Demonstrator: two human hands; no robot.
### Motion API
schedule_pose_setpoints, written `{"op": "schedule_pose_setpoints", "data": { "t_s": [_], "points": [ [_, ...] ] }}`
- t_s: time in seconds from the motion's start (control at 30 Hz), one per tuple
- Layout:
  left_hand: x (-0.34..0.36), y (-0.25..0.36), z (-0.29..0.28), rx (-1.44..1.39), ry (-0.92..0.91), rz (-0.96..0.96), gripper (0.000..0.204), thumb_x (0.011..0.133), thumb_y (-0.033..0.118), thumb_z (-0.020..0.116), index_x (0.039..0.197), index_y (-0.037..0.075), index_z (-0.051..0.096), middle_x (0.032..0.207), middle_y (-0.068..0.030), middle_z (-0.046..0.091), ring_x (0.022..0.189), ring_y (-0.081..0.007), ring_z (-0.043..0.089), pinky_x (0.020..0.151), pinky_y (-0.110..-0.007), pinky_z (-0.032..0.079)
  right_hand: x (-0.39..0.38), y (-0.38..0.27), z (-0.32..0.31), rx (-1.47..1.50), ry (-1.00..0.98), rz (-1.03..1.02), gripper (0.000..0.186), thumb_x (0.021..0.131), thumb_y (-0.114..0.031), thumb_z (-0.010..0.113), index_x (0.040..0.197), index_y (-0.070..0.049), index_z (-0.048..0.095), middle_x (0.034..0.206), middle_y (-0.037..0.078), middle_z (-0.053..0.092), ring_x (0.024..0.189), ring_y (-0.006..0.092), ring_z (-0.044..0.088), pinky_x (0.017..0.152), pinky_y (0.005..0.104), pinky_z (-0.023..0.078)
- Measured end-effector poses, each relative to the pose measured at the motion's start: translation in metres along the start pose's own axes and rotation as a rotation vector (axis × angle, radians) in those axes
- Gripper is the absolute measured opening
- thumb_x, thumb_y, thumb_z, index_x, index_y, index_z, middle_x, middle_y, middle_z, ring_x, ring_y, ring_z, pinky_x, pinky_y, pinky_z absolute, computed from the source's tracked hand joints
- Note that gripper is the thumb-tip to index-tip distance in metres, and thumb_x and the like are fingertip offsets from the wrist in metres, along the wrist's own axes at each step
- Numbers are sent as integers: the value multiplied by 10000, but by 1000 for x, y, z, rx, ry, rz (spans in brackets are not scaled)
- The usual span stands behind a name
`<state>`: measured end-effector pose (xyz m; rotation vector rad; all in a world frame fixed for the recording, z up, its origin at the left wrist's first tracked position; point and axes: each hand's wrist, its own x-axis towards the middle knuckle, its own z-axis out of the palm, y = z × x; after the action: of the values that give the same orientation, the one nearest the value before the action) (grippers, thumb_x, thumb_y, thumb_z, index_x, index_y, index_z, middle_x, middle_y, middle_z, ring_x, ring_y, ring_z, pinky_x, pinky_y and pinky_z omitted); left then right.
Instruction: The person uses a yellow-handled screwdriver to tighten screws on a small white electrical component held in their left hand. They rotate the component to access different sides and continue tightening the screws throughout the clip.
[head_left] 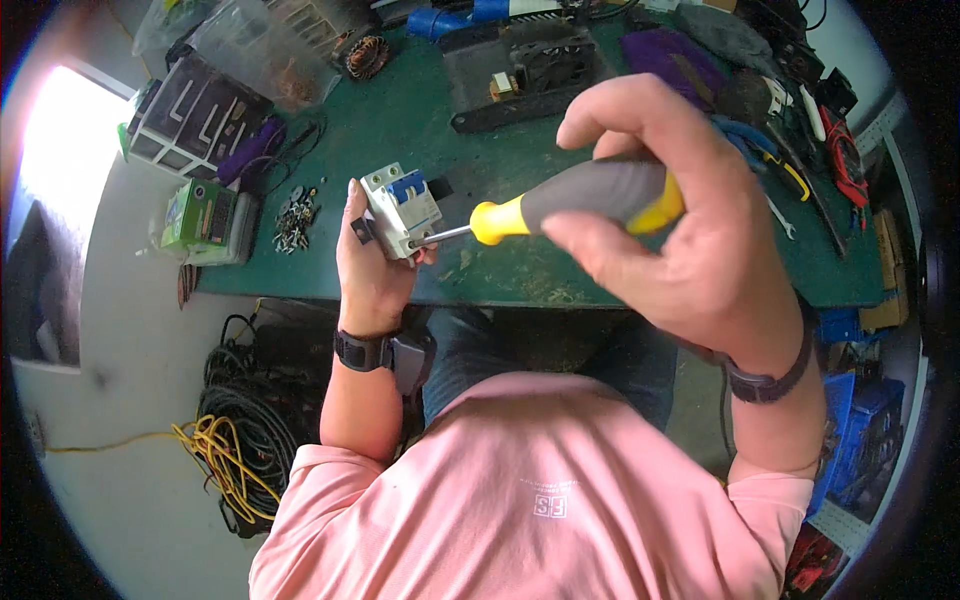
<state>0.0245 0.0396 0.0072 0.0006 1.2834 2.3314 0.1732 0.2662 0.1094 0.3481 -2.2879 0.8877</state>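
My left hand (375, 280) grips a white two-pole circuit breaker (402, 212) with blue toggles, tilted above the bench's near edge. The thumb runs along its left side, and some fingertips show beneath it. A screwdriver (590, 198) with a grey and yellow handle is in my right hand (705, 225). Its handle end lies against the palm, the thumb is at the handle's near side, and the index finger arches loosely above. The metal shaft reaches left to a screw hole at the breaker's lower end; how deep the tip sits is hidden.
On the green bench (480, 275) lies a pile of small screws (296, 220) at left, beside a green box (200, 212). A black tray (530, 65) sits at the back. Pliers (785, 170), a wrench (782, 218) and a red meter (845, 160) lie at right.
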Motion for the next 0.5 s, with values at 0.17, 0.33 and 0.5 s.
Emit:
{"op": "schedule_pose_setpoints", "data": {
  "t_s": [0.17, 0.33, 0.5],
  "points": [
    [0, 0, 1, -13, 20, -3, 443, 971, 503, 467, 1110, 93, 564, 937, -103, 655, 748, -257, 619, 531, -362, 447, -3, -1, 3, 214, -12, 121, 381, 746, -52, 760, 1075, -47, 567, 852, 40, 553, 771, 98, 543, 698, 235, 443],
    [3, -3, -7, 5, -1, -4, 443, 973, 503, 461, 1122, 98, 560, 939, -101, 655, 759, -259, 624, 524, -361, 445, -1, 1, -2, 124, -86, 1, 425, 749, -38, 761, 1118, -44, 551, 887, 30, 564, 788, 114, 552, 738, 229, 447],
    [4, -2, 0, -27, 34, 15, 436, 979, 504, 448, 1135, 111, 555, 945, -99, 658, 745, -258, 630, 514, -355, 440, -2, -1, 7, 107, 25, 14, 334, 806, -103, 718, 1085, -34, 550, 829, 55, 608, 707, 142, 578, 700, 250, 467]
  ]
}}
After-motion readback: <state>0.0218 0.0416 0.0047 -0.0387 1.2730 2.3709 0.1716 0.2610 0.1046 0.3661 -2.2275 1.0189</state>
